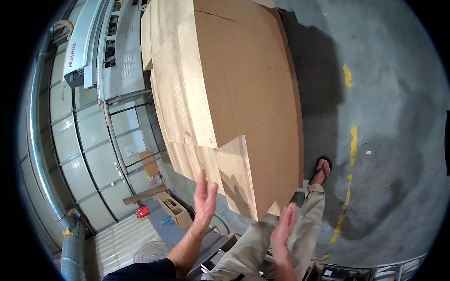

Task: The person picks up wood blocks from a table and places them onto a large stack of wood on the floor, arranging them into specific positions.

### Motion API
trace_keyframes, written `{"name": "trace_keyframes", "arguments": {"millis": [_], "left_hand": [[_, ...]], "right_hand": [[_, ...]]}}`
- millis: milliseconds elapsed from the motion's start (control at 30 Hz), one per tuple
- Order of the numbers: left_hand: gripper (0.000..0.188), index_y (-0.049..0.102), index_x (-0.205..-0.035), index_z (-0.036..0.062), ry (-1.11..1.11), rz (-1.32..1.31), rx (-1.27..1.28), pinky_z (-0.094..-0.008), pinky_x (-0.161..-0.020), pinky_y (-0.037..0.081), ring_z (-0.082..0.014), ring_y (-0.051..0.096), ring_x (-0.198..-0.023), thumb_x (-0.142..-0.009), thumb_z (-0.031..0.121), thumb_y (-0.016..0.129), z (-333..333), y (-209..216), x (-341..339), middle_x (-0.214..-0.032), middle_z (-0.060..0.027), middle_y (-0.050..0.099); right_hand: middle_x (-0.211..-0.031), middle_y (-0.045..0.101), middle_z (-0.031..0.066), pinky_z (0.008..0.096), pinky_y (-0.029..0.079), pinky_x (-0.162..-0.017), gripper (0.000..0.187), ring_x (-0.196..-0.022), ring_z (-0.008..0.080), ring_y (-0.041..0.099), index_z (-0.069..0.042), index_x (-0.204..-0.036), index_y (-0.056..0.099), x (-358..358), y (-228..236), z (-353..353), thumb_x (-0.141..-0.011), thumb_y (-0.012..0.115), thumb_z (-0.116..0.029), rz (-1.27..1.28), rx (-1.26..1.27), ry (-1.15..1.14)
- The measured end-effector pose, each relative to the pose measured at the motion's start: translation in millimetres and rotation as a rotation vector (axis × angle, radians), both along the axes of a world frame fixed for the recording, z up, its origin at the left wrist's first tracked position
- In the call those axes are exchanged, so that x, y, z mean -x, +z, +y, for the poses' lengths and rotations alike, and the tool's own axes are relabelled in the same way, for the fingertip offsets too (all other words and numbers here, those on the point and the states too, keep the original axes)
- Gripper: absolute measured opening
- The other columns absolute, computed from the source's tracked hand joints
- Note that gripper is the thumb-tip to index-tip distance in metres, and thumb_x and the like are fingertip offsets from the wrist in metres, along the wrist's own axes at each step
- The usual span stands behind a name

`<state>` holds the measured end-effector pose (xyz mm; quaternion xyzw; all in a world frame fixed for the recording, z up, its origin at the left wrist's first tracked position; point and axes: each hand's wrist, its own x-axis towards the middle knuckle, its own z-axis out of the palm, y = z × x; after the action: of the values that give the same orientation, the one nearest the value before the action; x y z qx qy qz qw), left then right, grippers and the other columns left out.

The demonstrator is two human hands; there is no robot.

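Where hands (205,199) hover: perhaps loose boards (229,93).

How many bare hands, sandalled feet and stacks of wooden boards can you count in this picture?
Bare hands: 2, left hand and right hand, both open beside the boards
Sandalled feet: 1
Stacks of wooden boards: 1
Total: 4

grey concrete floor (389,140) with worn yellow line marks (354,140) | long white machine (101,51) at upper left | silver duct pipe (40,154) along left edge | small wooden crate (174,210) | red object (143,211) beside plank (144,194)
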<state>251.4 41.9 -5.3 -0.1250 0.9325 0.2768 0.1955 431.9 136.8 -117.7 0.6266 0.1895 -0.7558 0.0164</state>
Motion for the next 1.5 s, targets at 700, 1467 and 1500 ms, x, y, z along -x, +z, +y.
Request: {"name": "trace_keyframes", "arguments": {"millis": [700,1467,1500], "left_hand": [[0.072,0.017,-0.140,-0.0066,-0.890,0.516,0.270,-0.0473,-0.110,0.013,-0.0411,0.014,-0.136,-0.094,0.044,0.037,109,-5,197,-0.146,-0.0273,0.014],[0.076,0.015,-0.142,-0.0038,0.875,0.648,-0.457,-0.0364,-0.111,0.017,-0.0233,0.019,-0.137,-0.094,0.052,0.032,132,0,72,-0.149,-0.0149,0.018],[0.079,0.014,-0.142,-0.0050,1.088,0.706,-0.632,-0.0351,-0.111,0.017,-0.0215,0.021,-0.137,-0.094,0.055,0.029,141,-5,60,-0.149,-0.0139,0.019]], "right_hand": [[-0.102,0.055,0.0026,0.0353,0.035,-0.091,0.067,-0.096,0.0175,0.047,-0.008,-0.100,0.055,-40,-41,-13,-0.079,0.044,-0.071,0.515,0.800,-0.618],[-0.142,0.031,0.0189,0.0358,0.028,-0.106,0.069,-0.130,0.0283,0.033,0.007,-0.137,0.028,464,-28,460,-0.095,0.039,-0.047,0.692,-0.407,0.834],[-0.141,0.034,0.0182,0.0343,0.031,-0.104,0.068,-0.127,0.0263,0.037,0.006,-0.136,0.031,504,-18,451,-0.094,0.041,-0.047,0.716,-0.448,0.888]]}}
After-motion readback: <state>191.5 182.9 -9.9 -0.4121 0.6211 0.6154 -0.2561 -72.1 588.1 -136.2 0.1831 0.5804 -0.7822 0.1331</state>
